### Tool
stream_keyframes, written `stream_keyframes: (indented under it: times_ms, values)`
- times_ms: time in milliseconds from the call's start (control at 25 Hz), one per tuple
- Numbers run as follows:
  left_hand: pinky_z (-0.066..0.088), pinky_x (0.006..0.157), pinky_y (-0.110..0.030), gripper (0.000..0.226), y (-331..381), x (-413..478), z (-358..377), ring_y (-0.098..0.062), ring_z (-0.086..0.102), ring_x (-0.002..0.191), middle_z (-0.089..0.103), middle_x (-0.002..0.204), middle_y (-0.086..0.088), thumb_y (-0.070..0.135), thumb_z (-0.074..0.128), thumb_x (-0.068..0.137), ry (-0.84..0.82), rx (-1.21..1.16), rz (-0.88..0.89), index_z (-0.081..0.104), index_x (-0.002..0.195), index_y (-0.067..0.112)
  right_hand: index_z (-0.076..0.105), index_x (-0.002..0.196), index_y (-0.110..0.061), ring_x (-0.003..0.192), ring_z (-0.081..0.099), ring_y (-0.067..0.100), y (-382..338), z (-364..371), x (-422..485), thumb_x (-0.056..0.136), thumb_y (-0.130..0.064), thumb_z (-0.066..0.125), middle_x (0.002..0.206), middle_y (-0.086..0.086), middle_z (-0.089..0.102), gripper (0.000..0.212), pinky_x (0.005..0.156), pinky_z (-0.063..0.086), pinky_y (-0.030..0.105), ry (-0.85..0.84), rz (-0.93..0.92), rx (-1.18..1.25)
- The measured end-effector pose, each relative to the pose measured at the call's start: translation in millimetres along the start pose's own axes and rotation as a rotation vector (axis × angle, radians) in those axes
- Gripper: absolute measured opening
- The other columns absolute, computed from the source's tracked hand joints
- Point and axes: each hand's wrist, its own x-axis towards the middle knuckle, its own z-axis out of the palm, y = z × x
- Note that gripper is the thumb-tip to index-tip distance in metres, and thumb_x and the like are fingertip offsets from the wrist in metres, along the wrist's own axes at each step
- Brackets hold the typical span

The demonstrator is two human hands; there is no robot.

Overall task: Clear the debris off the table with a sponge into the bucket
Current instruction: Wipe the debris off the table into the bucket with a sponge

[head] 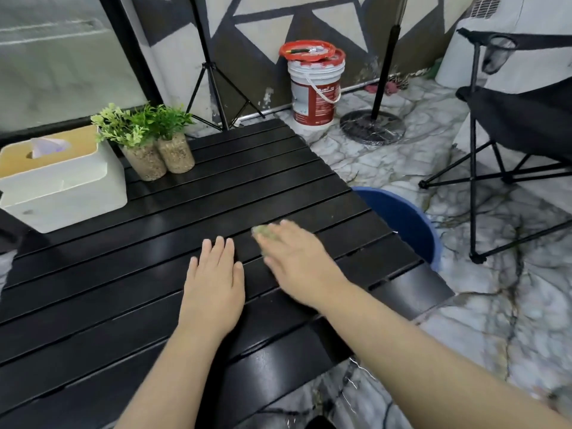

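Note:
My right hand lies over a greenish sponge on the black slatted table; only the sponge's far corner shows past my fingers, and the hand is motion-blurred. My left hand rests flat on the table just left of it, fingers straight, holding nothing. A blue bucket stands on the floor right beside the table's right edge, partly hidden by the tabletop. I cannot make out any debris on the dark slats.
A white tissue box and two small potted plants stand at the table's far left. On the marble floor are a red-lidded paint pail, a round stand base and a black folding chair.

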Motion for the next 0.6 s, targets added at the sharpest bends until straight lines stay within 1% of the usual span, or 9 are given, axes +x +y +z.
stream_keyframes:
  times_ms: [80, 120, 240, 320, 360, 440, 520, 560, 600]
  values:
    - [0.004, 0.119, -0.038, 0.051, 5, -23, 7, -0.019, 0.0, 0.146, 0.008, 0.158, -0.001, 0.028, 0.024, 0.098, -0.007, 0.012, -0.024, 0.015, 0.146, 0.016, 0.059, 0.122, -0.016, 0.116, 0.054, 0.036, -1, -16, -10, 0.084, -0.029, 0.041, 0.123, 0.013, 0.061, 0.044, 0.094, 0.045, 0.047, -0.053, -0.118, 0.015]
    - [0.003, 0.119, -0.038, 0.052, 8, -30, 9, -0.018, -0.001, 0.146, 0.006, 0.158, -0.001, 0.029, 0.023, 0.098, -0.012, 0.02, -0.029, 0.013, 0.147, 0.017, 0.057, 0.124, -0.018, 0.119, 0.051, 0.036, 20, -27, -9, 0.085, -0.027, 0.042, 0.127, 0.013, 0.059, 0.043, 0.096, 0.044, 0.048, -0.043, -0.043, -0.003]
    - [0.0, 0.119, -0.038, 0.054, 18, -42, 15, -0.018, -0.006, 0.146, 0.0, 0.158, -0.001, 0.035, 0.014, 0.097, -0.012, 0.06, -0.032, 0.007, 0.147, 0.017, 0.046, 0.133, -0.019, 0.13, 0.035, 0.033, 94, -56, -12, 0.093, -0.019, 0.043, 0.139, 0.011, 0.045, 0.04, 0.104, 0.034, 0.046, -0.028, 0.41, -0.058]
    - [-0.001, 0.119, -0.039, 0.054, 19, -46, 17, -0.018, -0.008, 0.146, -0.002, 0.158, -0.001, 0.035, 0.013, 0.097, -0.013, 0.076, -0.039, 0.004, 0.147, 0.018, 0.043, 0.135, -0.018, 0.132, 0.031, 0.032, 85, -54, -17, 0.094, -0.024, 0.04, 0.141, 0.012, 0.042, 0.041, 0.105, 0.032, 0.045, 0.003, 0.574, -0.118]
    - [-0.001, 0.119, -0.039, 0.054, 19, -46, 18, -0.018, -0.008, 0.146, -0.003, 0.158, -0.001, 0.034, 0.015, 0.098, -0.016, 0.074, -0.047, 0.004, 0.147, 0.018, 0.047, 0.132, -0.016, 0.126, 0.036, 0.033, 62, -43, -18, 0.093, -0.026, 0.038, 0.135, 0.013, 0.047, 0.041, 0.101, 0.036, 0.045, 0.035, 0.522, -0.143]
    - [0.0, 0.119, -0.039, 0.054, 18, -45, 19, -0.019, -0.007, 0.146, -0.001, 0.158, -0.002, 0.033, 0.019, 0.098, -0.002, 0.083, -0.046, 0.005, 0.147, 0.017, 0.055, 0.123, -0.016, 0.116, 0.047, 0.035, 3, -21, -33, 0.088, -0.03, 0.035, 0.123, 0.012, 0.057, 0.043, 0.094, 0.044, 0.047, 0.025, 0.25, -0.089]
    - [0.001, 0.119, -0.04, 0.054, 16, -43, 20, -0.02, -0.005, 0.146, 0.001, 0.158, -0.003, 0.032, 0.02, 0.098, 0.025, 0.091, -0.033, 0.007, 0.147, 0.016, 0.057, 0.123, -0.02, 0.126, 0.044, 0.032, -18, -20, -50, 0.088, -0.031, 0.041, 0.13, 0.009, 0.055, 0.04, 0.1, 0.036, 0.05, 0.021, 0.077, -0.008]
    - [0.001, 0.119, -0.04, 0.054, 17, -43, 19, -0.02, -0.005, 0.146, 0.001, 0.158, -0.003, 0.032, 0.019, 0.098, 0.021, 0.082, -0.036, 0.007, 0.147, 0.016, 0.054, 0.127, -0.023, 0.133, 0.036, 0.028, -1, -28, -53, 0.09, -0.03, 0.045, 0.137, 0.006, 0.049, 0.038, 0.106, 0.028, 0.05, 0.006, 0.105, 0.009]
    - [0.0, 0.119, -0.039, 0.053, 17, -44, 20, -0.019, -0.006, 0.146, 0.0, 0.158, -0.002, 0.033, 0.018, 0.098, 0.009, 0.07, -0.043, 0.006, 0.147, 0.017, 0.051, 0.13, -0.026, 0.138, 0.028, 0.024, 22, -38, -54, 0.092, -0.029, 0.046, 0.142, 0.002, 0.043, 0.038, 0.11, 0.021, 0.048, -0.034, 0.219, -0.003]
